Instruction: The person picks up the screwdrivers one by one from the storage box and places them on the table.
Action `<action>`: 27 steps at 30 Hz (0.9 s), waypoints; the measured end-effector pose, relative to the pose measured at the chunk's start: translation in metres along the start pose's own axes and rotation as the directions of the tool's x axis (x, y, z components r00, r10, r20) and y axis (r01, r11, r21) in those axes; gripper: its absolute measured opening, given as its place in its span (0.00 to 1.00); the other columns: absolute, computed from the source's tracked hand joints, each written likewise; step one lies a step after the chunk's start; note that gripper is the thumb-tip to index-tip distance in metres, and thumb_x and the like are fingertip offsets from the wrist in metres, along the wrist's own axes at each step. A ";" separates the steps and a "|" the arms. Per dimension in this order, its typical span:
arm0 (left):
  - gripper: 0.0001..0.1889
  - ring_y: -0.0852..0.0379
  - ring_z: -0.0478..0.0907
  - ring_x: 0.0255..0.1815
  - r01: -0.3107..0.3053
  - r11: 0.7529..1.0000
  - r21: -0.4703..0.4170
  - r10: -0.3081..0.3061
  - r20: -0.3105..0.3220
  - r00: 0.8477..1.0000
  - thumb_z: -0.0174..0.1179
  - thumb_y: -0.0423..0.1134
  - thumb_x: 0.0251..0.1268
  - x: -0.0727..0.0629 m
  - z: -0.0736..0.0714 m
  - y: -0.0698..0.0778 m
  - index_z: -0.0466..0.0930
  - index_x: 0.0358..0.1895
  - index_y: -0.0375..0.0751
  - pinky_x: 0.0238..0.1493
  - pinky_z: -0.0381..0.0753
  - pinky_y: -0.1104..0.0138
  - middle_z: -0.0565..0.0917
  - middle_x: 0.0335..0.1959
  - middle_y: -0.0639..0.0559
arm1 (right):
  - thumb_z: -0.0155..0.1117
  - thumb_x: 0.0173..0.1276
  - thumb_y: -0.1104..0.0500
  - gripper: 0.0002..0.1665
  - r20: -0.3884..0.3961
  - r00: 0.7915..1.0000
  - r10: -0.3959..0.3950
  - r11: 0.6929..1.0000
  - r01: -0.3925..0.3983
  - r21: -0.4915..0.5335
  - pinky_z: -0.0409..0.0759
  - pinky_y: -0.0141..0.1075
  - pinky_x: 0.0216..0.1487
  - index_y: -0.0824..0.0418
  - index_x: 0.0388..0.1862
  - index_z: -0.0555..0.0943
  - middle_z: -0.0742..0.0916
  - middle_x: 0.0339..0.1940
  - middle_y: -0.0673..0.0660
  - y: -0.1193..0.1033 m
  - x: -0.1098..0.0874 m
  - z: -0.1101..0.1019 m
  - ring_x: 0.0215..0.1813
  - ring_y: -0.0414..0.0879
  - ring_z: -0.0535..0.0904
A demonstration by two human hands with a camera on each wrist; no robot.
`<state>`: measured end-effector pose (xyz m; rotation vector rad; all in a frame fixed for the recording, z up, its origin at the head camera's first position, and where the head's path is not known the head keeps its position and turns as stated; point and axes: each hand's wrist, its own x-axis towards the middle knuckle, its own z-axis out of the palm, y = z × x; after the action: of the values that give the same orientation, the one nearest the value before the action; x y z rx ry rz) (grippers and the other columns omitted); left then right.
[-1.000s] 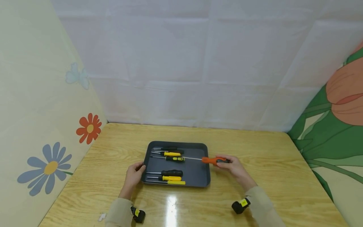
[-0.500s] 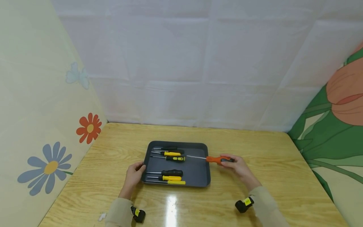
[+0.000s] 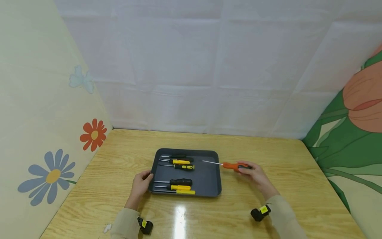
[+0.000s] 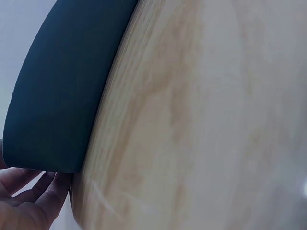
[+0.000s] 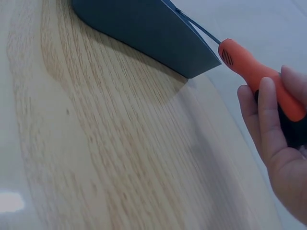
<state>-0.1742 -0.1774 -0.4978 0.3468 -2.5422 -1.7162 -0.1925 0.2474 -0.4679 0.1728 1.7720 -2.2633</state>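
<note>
Orange screwdriver (image 3: pixel 231 165) up in your right hand (image 3: pixel 255 174)!

Your right fingers close round its handle, and look at the line: shaft slanting over the right rim of the grey tray (image 3: pixel 206 177), handle out beyond it, above the wooden table (image 3: pixel 215 215)! Across the way, your left hand (image 3: pixel 141 182) grips the tray's left wall, thumb at the rim. Inside lie more screwdrivers (image 3: pixel 181 182), one group toward the far side, three along the near.

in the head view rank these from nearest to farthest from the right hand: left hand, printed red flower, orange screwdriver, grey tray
From the right hand:
1. orange screwdriver, held in it
2. grey tray, to its left
3. left hand, at the tray's left edge
4. printed red flower, far left
</note>
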 end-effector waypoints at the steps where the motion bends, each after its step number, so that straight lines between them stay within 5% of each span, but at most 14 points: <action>1: 0.13 0.49 0.74 0.41 -0.001 1.000 0.001 0.001 -0.001 1.000 0.51 0.27 0.62 0.000 0.000 0.000 0.75 0.47 0.20 0.41 0.73 0.65 0.79 0.41 0.33 | 0.62 0.57 0.71 0.25 0.000 1.000 -0.003 1.000 0.003 -0.004 0.78 0.36 0.47 0.70 0.55 0.74 0.73 0.47 0.61 0.000 0.000 -0.002 0.40 0.45 0.81; 5: 0.13 0.49 0.73 0.41 -0.004 1.000 0.005 0.004 -0.001 1.000 0.51 0.27 0.62 0.001 0.000 0.000 0.75 0.46 0.20 0.41 0.73 0.64 0.79 0.41 0.34 | 0.62 0.58 0.71 0.24 -0.003 1.000 0.006 1.000 -0.005 0.006 0.77 0.36 0.49 0.69 0.56 0.74 0.71 0.52 0.64 0.000 0.002 -0.007 0.41 0.44 0.81; 11: 0.14 0.48 0.73 0.42 0.001 1.000 0.006 -0.001 0.000 1.000 0.51 0.27 0.62 0.001 0.000 0.000 0.75 0.47 0.19 0.43 0.73 0.63 0.79 0.42 0.33 | 0.59 0.60 0.72 0.18 0.018 1.000 -0.007 0.999 0.006 0.043 0.77 0.34 0.49 0.57 0.47 0.81 0.54 0.64 0.73 0.000 0.004 -0.015 0.41 0.44 0.81; 27: 0.14 0.47 0.73 0.45 0.015 1.000 -0.002 -0.015 0.005 1.000 0.51 0.28 0.63 0.001 0.000 0.000 0.74 0.48 0.20 0.46 0.73 0.62 0.78 0.44 0.33 | 0.61 0.59 0.72 0.16 -0.026 0.999 0.030 0.996 -0.028 0.080 0.76 0.36 0.51 0.56 0.43 0.81 0.63 0.56 0.65 -0.010 0.009 -0.030 0.41 0.44 0.80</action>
<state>-0.1748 -0.1777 -0.4982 0.3630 -2.5476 -1.7265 -0.2063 0.2773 -0.4681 0.2440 1.6817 -2.3232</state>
